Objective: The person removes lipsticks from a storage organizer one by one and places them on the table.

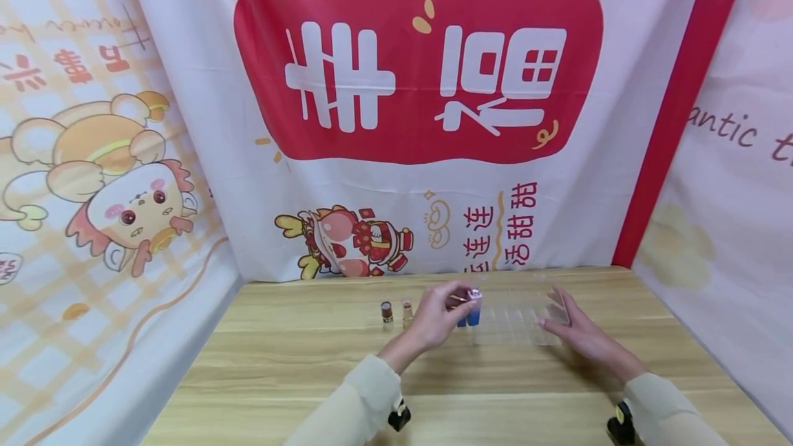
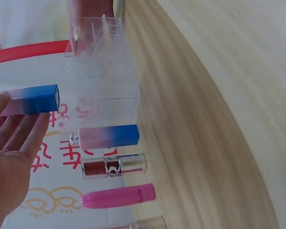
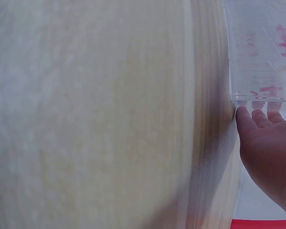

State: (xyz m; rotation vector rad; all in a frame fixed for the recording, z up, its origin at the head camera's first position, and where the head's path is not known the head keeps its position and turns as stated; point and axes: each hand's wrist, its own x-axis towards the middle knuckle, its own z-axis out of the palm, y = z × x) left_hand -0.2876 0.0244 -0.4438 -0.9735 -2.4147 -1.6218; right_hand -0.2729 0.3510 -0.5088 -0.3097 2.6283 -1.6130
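Note:
My left hand pinches a square lipstick tube, pink fading to blue, between thumb and fingers. It is raised at the left end of a clear divided organizer. A matching pink-and-blue lipstick with a silvery tip stands on the table beside the organizer. At the opposite end, my right hand rests against the organizer, its fingers mostly extended. In the right wrist view, the fingertips meet the edge of the clear wall.
Beside the standing lipstick, a dark-red lip gloss and a bright pink tube stand in a row. Further left are a dark-capped tube and a pale tube. A printed cloth hangs behind the wooden table.

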